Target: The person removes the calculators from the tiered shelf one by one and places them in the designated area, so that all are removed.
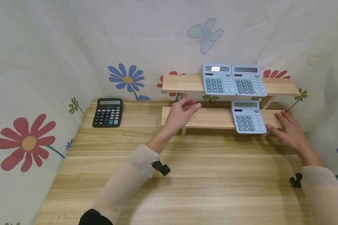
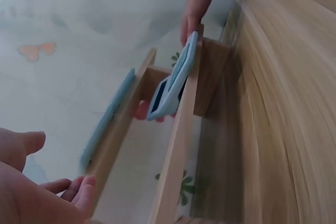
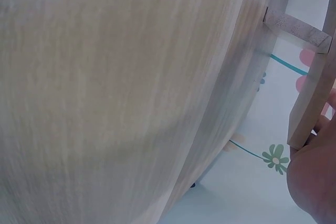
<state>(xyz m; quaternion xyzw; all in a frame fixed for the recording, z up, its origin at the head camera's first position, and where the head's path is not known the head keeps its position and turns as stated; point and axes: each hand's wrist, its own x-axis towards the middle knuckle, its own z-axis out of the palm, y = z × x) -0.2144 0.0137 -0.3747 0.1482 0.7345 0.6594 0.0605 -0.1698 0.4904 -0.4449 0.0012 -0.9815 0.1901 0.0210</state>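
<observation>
A two-tier wooden shelf stands at the back, with a lower board point(image 1: 211, 120) and an upper board point(image 1: 183, 82). One light-blue calculator point(image 1: 249, 117) leans on the lower board, right of its middle. My right hand point(image 1: 291, 132) rests at that board's right end, fingers spread on the wood, thumb at the calculator's lower right corner. In the right wrist view, fingers of the right hand point(image 3: 317, 166) show behind the board's end. Before the lower board's left part hovers my left hand point(image 1: 181, 112), fingers loosely bent and holding nothing; the left wrist view shows this left hand point(image 2: 47, 192) beside the upper board.
Two more light-blue calculators, a left one point(image 1: 219, 82) and a right one point(image 1: 249, 82), lean side by side on the upper board. A black calculator point(image 1: 107, 113) lies at the wooden table's point(image 1: 202, 184) back left. Behind hangs a flower-patterned cloth point(image 1: 157, 40).
</observation>
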